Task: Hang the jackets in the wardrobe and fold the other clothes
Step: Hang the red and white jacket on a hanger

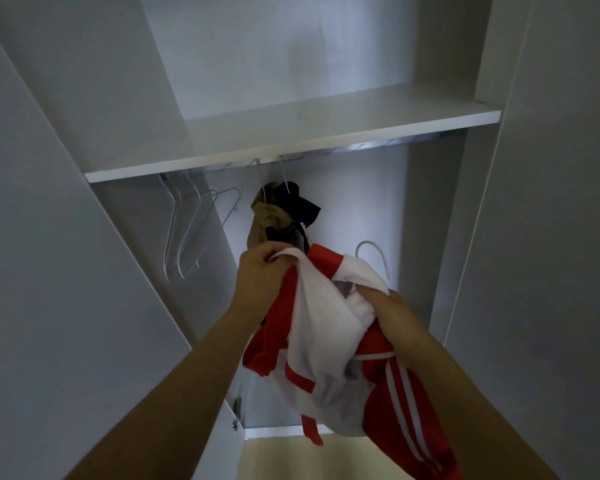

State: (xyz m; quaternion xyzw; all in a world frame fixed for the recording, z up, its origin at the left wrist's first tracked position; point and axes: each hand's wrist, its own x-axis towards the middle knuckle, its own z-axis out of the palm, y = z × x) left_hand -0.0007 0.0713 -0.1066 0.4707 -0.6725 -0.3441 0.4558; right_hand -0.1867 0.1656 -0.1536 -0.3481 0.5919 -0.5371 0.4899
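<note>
A red and white jacket (329, 344) hangs in front of the open wardrobe, held up by both hands. My left hand (260, 275) grips its white collar edge at the upper left. My right hand (378, 303) clutches the white fabric on the right side. A white hanger hook (374, 252) sticks up from the jacket beside my right hand. Behind, a tan jacket (269, 216) and a black garment (302, 206) hang from the rail (361, 147) under the shelf.
Several bare white hangers (194, 223) hang at the rail's left end. A white shelf (291, 140) runs above the rail. Wardrobe side panels stand close on both sides, and a door hinge (235, 415) shows low on the left.
</note>
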